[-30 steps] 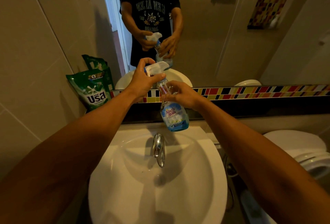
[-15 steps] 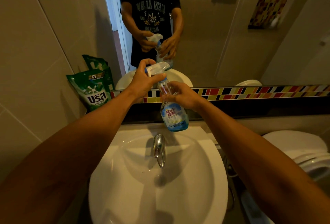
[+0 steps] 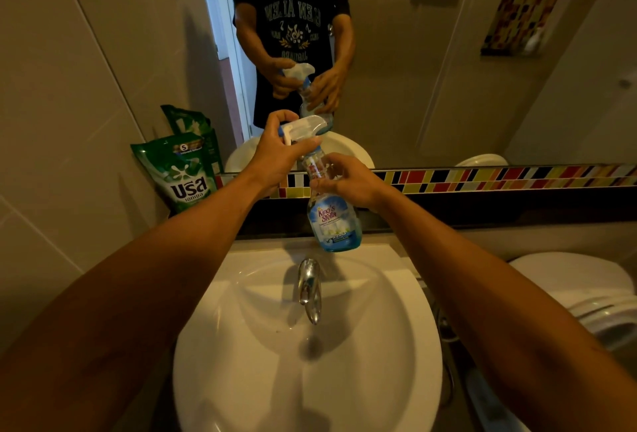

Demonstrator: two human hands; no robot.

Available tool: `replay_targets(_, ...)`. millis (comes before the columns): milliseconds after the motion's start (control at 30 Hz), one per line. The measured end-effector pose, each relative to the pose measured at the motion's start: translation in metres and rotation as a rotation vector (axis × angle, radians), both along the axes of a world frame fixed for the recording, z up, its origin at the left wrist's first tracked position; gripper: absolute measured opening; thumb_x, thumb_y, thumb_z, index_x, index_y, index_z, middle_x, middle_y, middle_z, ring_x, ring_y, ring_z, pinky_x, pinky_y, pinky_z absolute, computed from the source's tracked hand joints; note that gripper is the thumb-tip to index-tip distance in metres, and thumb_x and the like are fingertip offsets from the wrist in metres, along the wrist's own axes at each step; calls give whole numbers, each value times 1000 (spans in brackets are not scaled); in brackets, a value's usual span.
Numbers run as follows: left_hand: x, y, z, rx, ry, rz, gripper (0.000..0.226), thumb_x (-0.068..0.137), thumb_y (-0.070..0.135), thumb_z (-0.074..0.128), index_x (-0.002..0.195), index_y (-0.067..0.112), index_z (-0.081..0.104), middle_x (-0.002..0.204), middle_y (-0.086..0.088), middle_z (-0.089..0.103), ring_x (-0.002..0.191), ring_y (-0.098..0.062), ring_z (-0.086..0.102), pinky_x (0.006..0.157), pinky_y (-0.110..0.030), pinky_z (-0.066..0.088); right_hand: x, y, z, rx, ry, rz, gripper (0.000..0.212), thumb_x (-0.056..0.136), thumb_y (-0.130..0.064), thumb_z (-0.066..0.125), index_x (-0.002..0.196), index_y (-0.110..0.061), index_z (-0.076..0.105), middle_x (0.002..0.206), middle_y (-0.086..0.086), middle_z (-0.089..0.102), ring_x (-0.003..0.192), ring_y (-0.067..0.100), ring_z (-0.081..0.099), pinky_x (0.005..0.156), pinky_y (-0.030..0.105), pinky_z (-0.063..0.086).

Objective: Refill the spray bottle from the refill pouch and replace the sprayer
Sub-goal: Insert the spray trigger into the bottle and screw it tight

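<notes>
A clear spray bottle (image 3: 333,225) with a blue label hangs upright in the air above the back of the sink, with blue liquid low in its base. My right hand (image 3: 346,180) grips its upper body just under the neck. A white and blue sprayer head (image 3: 303,125) sits on top of the bottle, and my left hand (image 3: 279,156) is wrapped around it from the left. A green refill pouch (image 3: 182,173) leans against the wall on the ledge at the left, apart from both hands.
A white sink basin (image 3: 241,362) with a chrome tap (image 3: 309,288) lies below the bottle. A mirror (image 3: 431,52) above a coloured tile strip (image 3: 482,178) shows a person's reflection. A toilet (image 3: 579,290) stands at the right.
My left hand has shifted slightly on the sprayer head, fingers curling further over it. The bottle and my right hand have stayed almost where they were.
</notes>
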State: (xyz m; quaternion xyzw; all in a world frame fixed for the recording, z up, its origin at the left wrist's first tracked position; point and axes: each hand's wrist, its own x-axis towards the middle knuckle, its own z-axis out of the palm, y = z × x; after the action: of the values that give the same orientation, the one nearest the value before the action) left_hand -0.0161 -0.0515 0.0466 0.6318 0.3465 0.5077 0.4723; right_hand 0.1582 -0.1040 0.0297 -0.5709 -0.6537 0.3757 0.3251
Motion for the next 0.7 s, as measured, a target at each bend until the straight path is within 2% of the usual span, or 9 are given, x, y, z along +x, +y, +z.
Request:
replay_targets(100, -1, 2, -2, 35, 20, 42, 57, 80, 13, 82, 123, 19, 45, 122, -3, 52, 110, -21, 60, 77, -24, 59, -1, 0, 2, -9, -2, 8, 42, 93, -28, 77, 130, -16, 61, 116, 11, 71, 103, 27, 72, 91, 46, 62)
replay_targets(333, -3, 3, -2, 31, 24, 31, 52, 84, 4, 77, 123, 19, 46, 121, -3, 55, 108, -20, 63, 73, -22, 58, -1, -2, 4, -5, 2, 6, 36, 94, -25, 76, 125, -19, 60, 118, 12, 71, 105, 27, 71, 92, 44, 61)
replay_targets(467, -4, 4, -3, 14, 45, -10, 50, 88, 2, 71, 126, 21, 45, 129, -9, 54, 116, -27, 62, 82, -30, 60, 0, -3, 4, 3, -19, -3, 35, 94, -27, 76, 124, -18, 61, 119, 14, 71, 106, 30, 71, 94, 49, 61)
replay_targets(600, 0, 2, -3, -1, 7, 8, 53, 85, 9, 78, 125, 20, 44, 129, -13, 53, 113, -27, 62, 72, -20, 57, 0, -4, 4, -1, -38, -8, 40, 93, -28, 77, 127, -16, 61, 119, 14, 71, 105, 29, 71, 94, 51, 60)
replay_targets(700, 2, 1, -2, 6, -23, 45, 57, 79, 10, 84, 121, 18, 45, 124, -10, 53, 108, -22, 62, 71, -19, 57, 1, -4, 5, 5, -43, -4, 40, 93, -27, 77, 127, -15, 61, 119, 15, 71, 105, 30, 71, 94, 52, 60)
